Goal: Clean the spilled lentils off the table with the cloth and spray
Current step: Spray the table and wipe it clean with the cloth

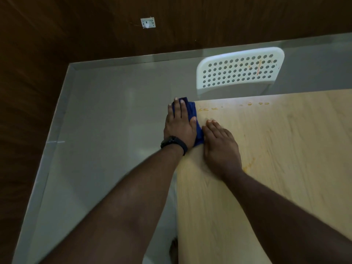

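A blue cloth [192, 111] lies at the far left corner of the light wooden table [276, 149], hanging over the left edge. My left hand [180, 124], with a black watch on the wrist, grips the cloth from the edge side. My right hand [221, 145] rests flat on the tabletop right beside the cloth, fingers together. Small yellow lentil bits [207, 109] dot the table's far edge, and a faint yellow smear [249, 164] lies right of my right hand. No spray bottle is in view.
A white perforated chair [240, 70] stands behind the table's far edge. Grey tiled floor [106, 130] spreads to the left, bounded by dark wooden wall panels with a white socket [148, 22].
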`<state>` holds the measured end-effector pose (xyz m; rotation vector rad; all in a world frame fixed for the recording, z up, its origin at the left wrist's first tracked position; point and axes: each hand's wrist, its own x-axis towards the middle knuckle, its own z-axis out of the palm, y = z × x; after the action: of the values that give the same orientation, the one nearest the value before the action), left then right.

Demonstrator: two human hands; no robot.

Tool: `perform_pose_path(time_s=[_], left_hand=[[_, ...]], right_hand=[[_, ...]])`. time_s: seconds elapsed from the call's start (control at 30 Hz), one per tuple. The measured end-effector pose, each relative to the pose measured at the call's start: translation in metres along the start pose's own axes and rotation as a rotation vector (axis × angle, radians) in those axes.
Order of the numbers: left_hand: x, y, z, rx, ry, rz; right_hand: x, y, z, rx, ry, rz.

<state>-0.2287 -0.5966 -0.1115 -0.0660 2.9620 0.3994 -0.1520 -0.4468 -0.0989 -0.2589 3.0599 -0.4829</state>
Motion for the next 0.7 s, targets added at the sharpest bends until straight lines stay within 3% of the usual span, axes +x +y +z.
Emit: perform_pose_path(time_s=[0.23, 0.37, 0.53, 0.7], left_hand=[[-0.093, -0.004, 0.009, 0.035, -0.028, 0.044], [-0.045, -0.008, 0.003, 0.083, -0.012, 0.128], [0.035, -0.001, -0.011, 0.108, -0.015, 0.096], [-0.016, -0.001, -0.006, 0.075, 0.014, 0.088]], right_hand=[[-0.002, -0.003, -0.004, -0.011, -0.014, -0.012], [0.0, -0.002, 0.0, -0.013, -0.011, 0.004], [0.003, 0.0, 0.002, 0.017, 0.004, 0.027], [0.001, -0.001, -0.002, 0.017, -0.02, 0.024]])
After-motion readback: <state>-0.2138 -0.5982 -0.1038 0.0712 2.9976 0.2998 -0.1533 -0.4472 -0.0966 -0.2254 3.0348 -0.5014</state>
